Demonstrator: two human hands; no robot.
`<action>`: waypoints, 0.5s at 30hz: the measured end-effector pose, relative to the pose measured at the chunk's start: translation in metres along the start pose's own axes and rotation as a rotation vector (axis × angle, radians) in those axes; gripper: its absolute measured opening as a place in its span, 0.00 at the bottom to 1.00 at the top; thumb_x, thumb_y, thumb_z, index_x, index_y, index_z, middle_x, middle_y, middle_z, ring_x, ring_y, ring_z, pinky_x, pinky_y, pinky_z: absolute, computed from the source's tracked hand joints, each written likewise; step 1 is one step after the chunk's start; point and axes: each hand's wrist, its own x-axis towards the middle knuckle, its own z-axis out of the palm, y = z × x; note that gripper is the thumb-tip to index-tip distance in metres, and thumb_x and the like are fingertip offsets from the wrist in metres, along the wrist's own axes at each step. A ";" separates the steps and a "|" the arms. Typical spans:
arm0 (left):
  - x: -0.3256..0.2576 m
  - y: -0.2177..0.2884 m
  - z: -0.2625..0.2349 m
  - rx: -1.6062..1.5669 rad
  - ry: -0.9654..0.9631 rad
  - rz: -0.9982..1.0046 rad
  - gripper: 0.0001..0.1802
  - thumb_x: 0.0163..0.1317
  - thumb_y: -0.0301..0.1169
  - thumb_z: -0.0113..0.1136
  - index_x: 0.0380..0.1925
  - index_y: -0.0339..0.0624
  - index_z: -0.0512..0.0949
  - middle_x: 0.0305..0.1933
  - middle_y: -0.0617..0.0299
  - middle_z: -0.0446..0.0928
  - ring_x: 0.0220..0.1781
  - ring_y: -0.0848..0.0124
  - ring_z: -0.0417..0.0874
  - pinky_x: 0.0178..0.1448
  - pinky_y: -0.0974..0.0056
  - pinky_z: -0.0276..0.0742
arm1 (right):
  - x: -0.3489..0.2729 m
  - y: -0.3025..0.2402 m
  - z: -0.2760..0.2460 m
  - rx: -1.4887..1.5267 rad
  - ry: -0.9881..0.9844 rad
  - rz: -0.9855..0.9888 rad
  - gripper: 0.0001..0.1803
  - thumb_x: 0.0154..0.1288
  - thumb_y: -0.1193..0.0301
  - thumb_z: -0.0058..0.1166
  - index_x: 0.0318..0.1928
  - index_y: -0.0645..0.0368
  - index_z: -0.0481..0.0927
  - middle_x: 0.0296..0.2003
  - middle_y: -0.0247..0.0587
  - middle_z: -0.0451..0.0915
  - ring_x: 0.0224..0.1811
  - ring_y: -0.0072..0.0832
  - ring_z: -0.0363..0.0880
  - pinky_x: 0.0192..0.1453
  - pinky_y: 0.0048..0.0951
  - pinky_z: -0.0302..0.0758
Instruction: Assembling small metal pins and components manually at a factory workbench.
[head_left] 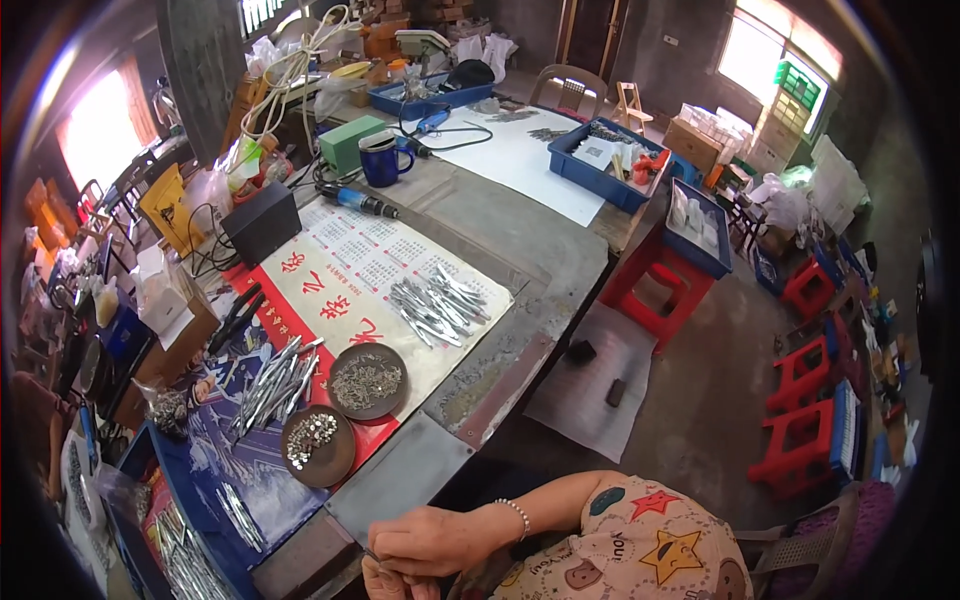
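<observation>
Hands (415, 555) pinch a thin metal pin (372, 553) together at worktop (400, 480) edge; round brown dishes (345, 465) of shiny small parts just beyond.

Pale star-patterned sleeve (650, 535), beaded bracelet (520, 517) on the wrist.

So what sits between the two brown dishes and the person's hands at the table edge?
Head view: only a bare grey metal plate lies between the brown dishes and the hands.
</observation>
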 end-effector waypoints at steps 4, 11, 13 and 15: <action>0.004 -0.003 0.004 -0.075 -0.074 -0.046 0.12 0.73 0.39 0.42 0.40 0.43 0.70 0.22 0.68 0.63 0.16 0.83 0.62 0.20 0.79 0.59 | -0.004 0.003 -0.008 -0.046 -0.018 -0.026 0.10 0.52 0.78 0.52 0.32 0.62 0.64 0.31 0.44 0.66 0.27 0.45 0.73 0.26 0.38 0.72; 0.007 -0.009 0.008 -0.105 -0.066 -0.067 0.13 0.72 0.40 0.43 0.42 0.42 0.70 0.22 0.68 0.64 0.16 0.82 0.62 0.19 0.79 0.58 | -0.017 0.007 -0.008 0.091 0.042 0.067 0.07 0.59 0.77 0.50 0.32 0.63 0.65 0.33 0.44 0.68 0.27 0.41 0.73 0.28 0.35 0.72; 0.005 -0.010 0.009 -0.085 -0.072 -0.058 0.13 0.72 0.40 0.42 0.42 0.42 0.70 0.21 0.68 0.64 0.16 0.82 0.62 0.19 0.78 0.58 | -0.019 0.006 -0.016 0.287 -0.075 0.211 0.07 0.63 0.75 0.50 0.32 0.63 0.66 0.34 0.43 0.68 0.31 0.41 0.72 0.33 0.33 0.71; 0.005 -0.011 0.009 -0.070 -0.087 -0.090 0.11 0.71 0.37 0.45 0.43 0.42 0.70 0.21 0.67 0.65 0.15 0.81 0.62 0.18 0.77 0.58 | -0.015 0.007 -0.026 0.362 -0.102 0.207 0.08 0.64 0.74 0.50 0.32 0.63 0.66 0.34 0.43 0.68 0.32 0.39 0.71 0.36 0.32 0.71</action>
